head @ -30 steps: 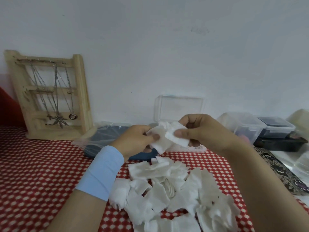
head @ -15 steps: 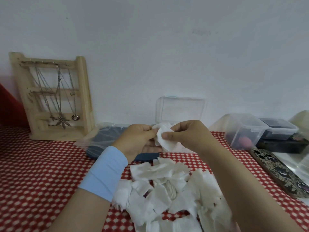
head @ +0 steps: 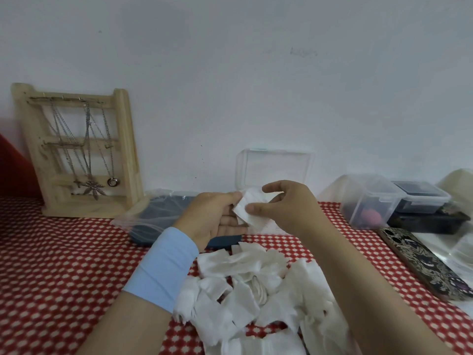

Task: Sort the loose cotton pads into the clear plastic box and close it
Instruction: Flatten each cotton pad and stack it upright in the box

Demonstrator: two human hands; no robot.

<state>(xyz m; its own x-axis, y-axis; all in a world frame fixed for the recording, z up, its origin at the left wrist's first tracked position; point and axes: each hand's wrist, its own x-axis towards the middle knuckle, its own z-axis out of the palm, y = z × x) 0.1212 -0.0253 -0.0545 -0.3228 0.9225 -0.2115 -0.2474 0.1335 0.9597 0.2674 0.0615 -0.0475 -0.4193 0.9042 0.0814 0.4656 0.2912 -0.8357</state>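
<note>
My left hand (head: 215, 213) and my right hand (head: 286, 208) both pinch a small stack of white cotton pads (head: 252, 210), held in the air above the red dotted tablecloth. Just behind the hands stands the clear plastic box (head: 275, 170), its lid raised upright against the wall; its base is mostly hidden by my hands. A heap of several loose cotton pads (head: 253, 285) lies on the cloth in front of me, between my forearms.
A wooden necklace stand (head: 79, 152) leans on the wall at the left. A dark blue case in clear wrap (head: 158, 213) lies behind my left hand. Lidded plastic containers (head: 371, 201) and a patterned phone (head: 419, 262) sit at the right.
Both hands have moved slightly lower and closer together, squaring the held pads into a flatter stack. The heap on the cloth has not moved.
</note>
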